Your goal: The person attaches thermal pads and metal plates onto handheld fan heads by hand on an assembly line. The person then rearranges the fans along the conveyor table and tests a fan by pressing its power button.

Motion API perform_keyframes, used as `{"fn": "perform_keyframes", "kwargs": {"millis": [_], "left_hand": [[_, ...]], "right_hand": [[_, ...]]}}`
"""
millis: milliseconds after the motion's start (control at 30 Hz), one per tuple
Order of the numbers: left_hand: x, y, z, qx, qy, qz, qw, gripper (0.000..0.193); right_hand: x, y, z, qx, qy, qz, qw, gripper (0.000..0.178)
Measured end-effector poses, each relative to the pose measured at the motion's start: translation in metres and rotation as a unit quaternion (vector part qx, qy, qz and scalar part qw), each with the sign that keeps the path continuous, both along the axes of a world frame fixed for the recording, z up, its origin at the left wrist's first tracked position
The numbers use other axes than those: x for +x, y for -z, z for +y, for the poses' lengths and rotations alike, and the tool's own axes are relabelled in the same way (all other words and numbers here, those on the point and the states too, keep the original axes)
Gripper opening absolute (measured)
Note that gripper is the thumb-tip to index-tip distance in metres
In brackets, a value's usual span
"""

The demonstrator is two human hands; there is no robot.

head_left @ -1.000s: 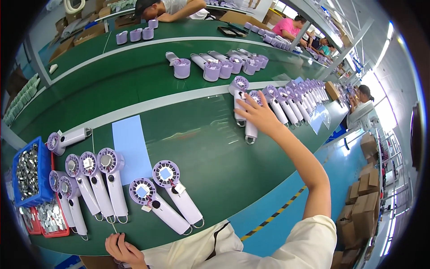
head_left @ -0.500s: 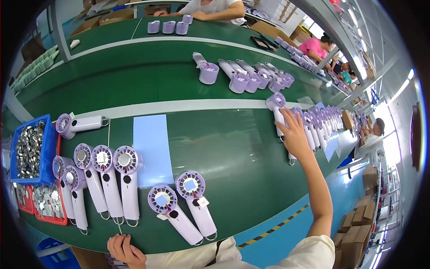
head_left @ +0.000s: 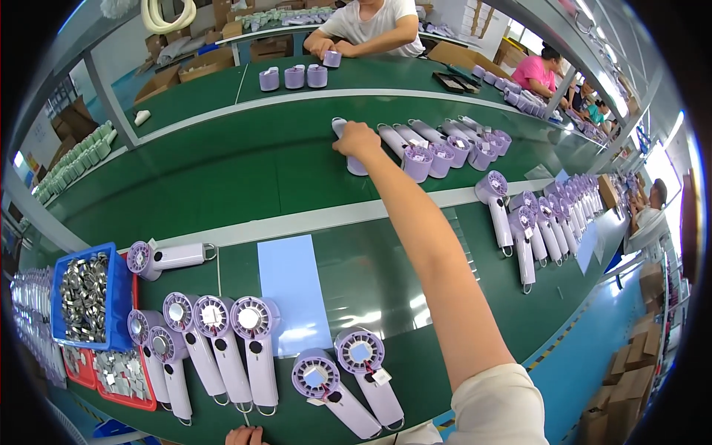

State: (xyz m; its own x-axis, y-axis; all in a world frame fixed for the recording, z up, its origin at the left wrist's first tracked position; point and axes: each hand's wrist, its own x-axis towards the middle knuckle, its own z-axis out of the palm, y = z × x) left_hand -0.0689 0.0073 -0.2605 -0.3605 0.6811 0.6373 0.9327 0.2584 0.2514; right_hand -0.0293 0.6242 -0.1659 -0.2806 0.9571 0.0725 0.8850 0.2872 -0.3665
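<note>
My right hand [head_left: 357,141] reaches over to the far green strip, its fingers closed around a handheld fan that stands apart from the others there. The fan's pale handle end [head_left: 339,126] shows beyond my fingers, and its lilac head [head_left: 357,166] sticks out below the hand. Of my left hand [head_left: 245,436], only a few fingers show at the table's near edge, and the lower rim of the picture cuts off the rest. Two opened fans with blue squares in their heads, one of them the nearer fan [head_left: 315,377], lie to the right of that hand.
Several handheld fans [head_left: 252,317] lie left of a blue sheet [head_left: 293,289]. A blue bin [head_left: 119,297] of metal parts and a red tray [head_left: 146,374] of small grey pieces stand far left. More fans [head_left: 417,165] line the far strip. Another person [head_left: 371,30] sits opposite.
My right hand has left the fan at the right-hand row and moved left and away, onto the lone fan on the far strip. The view has shifted, so my left hand shows less.
</note>
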Motion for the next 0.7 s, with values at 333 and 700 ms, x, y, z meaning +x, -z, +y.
{"fn": "perform_keyframes", "kwargs": {"millis": [333, 700], "left_hand": [[-0.007, -0.001, 0.001, -0.009, 0.018, 0.015, 1.0, 0.032], [0.004, -0.012, 0.009, 0.021, -0.005, 0.027, 0.999, 0.027]], "right_hand": [[0.031, -0.022, -0.003, -0.043, 0.07, -0.249, 0.965, 0.068], [0.033, -0.017, -0.003, -0.104, 0.058, -0.186, 0.975, 0.115]]}}
